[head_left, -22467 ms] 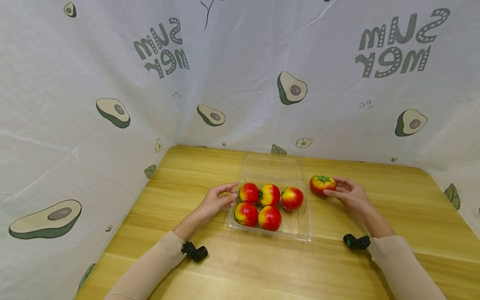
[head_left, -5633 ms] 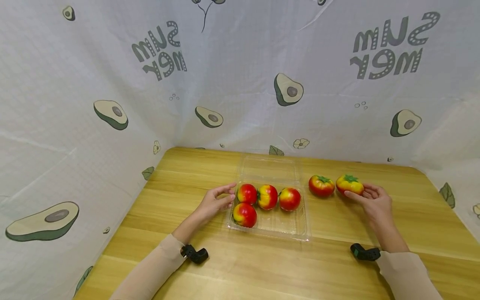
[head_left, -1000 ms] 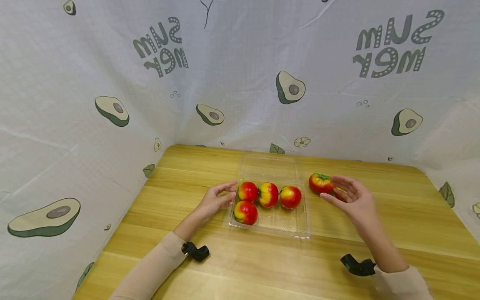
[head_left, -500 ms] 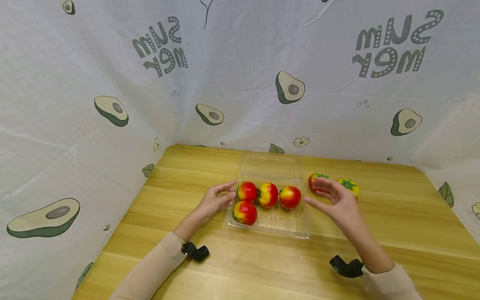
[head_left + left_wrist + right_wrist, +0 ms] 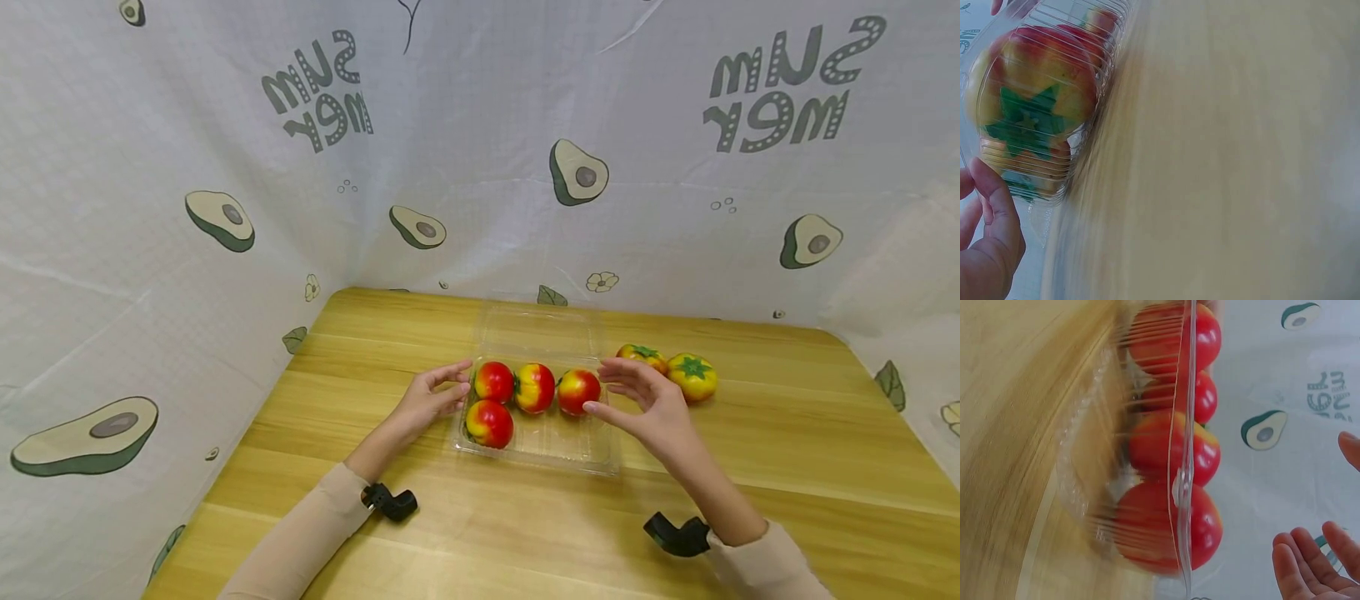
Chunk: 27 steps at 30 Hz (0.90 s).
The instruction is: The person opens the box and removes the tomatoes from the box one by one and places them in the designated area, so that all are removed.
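Observation:
A clear plastic clamshell container (image 5: 537, 457) lies with its lid folded back on the table. Four red-and-yellow tomatoes are in it, among them the rightmost tomato (image 5: 578, 392) and the front-left tomato (image 5: 490, 424). My left hand (image 5: 423, 404) pinches the container's left rim between thumb and finger, as the left wrist view shows. Over the right side of the container, my right hand (image 5: 651, 408) has thumb and fingers spread about the rightmost tomato. In the right wrist view those fingers (image 5: 1310, 569) hold nothing. Two more tomatoes, one green-topped yellow tomato (image 5: 692, 377) and one partly hidden tomato (image 5: 642, 356), sit to the right.
The wooden table (image 5: 480, 533) meets a white curtain (image 5: 480, 150) printed with avocados along its back and sides. The transparent lid (image 5: 538, 329) lies flat behind the container. Black wrist cameras (image 5: 389, 502) hang under both forearms.
Since the oldest frame, the front-middle tomato has left the container and stands on the right beside the other one. My right hand has let go of it and moved left; the left hand stays put.

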Each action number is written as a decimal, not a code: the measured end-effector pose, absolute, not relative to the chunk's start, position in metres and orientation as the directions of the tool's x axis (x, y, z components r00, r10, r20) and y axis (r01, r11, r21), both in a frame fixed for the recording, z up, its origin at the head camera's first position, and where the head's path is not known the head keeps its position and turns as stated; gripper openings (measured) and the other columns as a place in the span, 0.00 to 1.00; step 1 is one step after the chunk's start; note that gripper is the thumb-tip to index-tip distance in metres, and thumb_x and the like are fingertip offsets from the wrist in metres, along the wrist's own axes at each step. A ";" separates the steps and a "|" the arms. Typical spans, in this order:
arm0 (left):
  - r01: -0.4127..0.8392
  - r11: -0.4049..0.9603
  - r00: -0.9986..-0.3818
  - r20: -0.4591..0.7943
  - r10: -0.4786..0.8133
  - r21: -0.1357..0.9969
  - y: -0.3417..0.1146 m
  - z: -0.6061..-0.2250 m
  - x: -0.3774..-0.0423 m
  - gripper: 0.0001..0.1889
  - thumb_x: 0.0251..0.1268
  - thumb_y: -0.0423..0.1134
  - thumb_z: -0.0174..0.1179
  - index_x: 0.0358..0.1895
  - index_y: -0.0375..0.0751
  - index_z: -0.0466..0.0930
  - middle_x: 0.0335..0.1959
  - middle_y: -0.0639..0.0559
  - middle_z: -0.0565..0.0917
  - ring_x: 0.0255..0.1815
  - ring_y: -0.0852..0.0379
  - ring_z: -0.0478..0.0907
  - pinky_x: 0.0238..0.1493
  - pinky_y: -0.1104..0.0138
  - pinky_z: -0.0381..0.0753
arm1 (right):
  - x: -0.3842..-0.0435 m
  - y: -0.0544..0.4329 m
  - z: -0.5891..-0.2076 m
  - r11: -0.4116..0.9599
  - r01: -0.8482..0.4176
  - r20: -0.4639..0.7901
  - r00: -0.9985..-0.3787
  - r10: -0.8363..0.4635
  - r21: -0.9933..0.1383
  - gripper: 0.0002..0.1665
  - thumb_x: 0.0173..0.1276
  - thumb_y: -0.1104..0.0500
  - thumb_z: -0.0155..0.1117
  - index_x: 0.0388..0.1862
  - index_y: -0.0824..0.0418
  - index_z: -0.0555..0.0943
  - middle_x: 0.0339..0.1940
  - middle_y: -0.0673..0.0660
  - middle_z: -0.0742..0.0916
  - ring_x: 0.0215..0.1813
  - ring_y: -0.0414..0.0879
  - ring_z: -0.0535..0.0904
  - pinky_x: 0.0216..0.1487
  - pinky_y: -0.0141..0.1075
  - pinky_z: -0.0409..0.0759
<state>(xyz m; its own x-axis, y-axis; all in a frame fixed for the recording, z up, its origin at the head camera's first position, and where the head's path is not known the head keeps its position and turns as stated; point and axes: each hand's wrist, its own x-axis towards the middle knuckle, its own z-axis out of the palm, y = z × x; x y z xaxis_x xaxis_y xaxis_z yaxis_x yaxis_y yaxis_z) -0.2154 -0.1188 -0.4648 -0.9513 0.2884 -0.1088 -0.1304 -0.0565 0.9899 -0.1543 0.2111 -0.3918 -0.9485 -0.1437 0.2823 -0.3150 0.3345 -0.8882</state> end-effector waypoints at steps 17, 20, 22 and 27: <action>-0.143 -0.053 -0.951 -0.122 0.286 0.988 -0.120 -0.467 -0.216 0.24 0.72 0.31 0.60 0.70 0.40 0.72 0.53 0.42 0.74 0.35 0.60 0.77 0.40 0.73 0.84 | -0.154 0.178 -0.402 0.295 -0.278 0.222 -0.952 -0.209 -0.914 0.32 0.56 0.65 0.79 0.59 0.69 0.77 0.55 0.66 0.82 0.56 0.60 0.79 0.59 0.33 0.79; -0.138 -0.051 -0.949 -0.117 0.292 0.989 -0.120 -0.467 -0.217 0.25 0.72 0.32 0.61 0.70 0.39 0.72 0.53 0.42 0.73 0.35 0.60 0.77 0.41 0.73 0.84 | -0.156 0.172 -0.405 0.294 -0.278 0.216 -0.950 -0.226 -0.915 0.33 0.56 0.65 0.79 0.59 0.70 0.77 0.54 0.67 0.82 0.56 0.64 0.79 0.59 0.41 0.80; -0.134 -0.050 -0.949 -0.114 0.293 0.990 -0.120 -0.467 -0.218 0.25 0.71 0.32 0.61 0.70 0.39 0.72 0.53 0.42 0.73 0.35 0.60 0.77 0.41 0.73 0.84 | -0.157 0.168 -0.406 0.294 -0.275 0.208 -0.948 -0.239 -0.915 0.33 0.55 0.65 0.79 0.59 0.70 0.77 0.54 0.67 0.82 0.56 0.65 0.78 0.60 0.47 0.79; -0.132 -0.051 -0.951 -0.112 0.289 0.990 -0.121 -0.468 -0.218 0.25 0.71 0.32 0.61 0.70 0.39 0.72 0.52 0.44 0.74 0.35 0.60 0.77 0.40 0.73 0.84 | -0.159 0.158 -0.409 0.317 -0.286 0.202 -0.941 -0.271 -0.904 0.34 0.54 0.64 0.80 0.60 0.70 0.77 0.54 0.66 0.82 0.58 0.63 0.78 0.61 0.54 0.76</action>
<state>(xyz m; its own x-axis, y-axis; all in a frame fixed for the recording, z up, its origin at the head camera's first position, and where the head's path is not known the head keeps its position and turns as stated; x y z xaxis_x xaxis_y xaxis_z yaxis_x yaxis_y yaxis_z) -0.2177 -0.1208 -0.4675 -0.9508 0.2888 -0.1122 -0.1324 -0.0513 0.9899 -0.1587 0.1576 -0.4094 -0.9412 -0.2709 0.2022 -0.2855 0.3171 -0.9044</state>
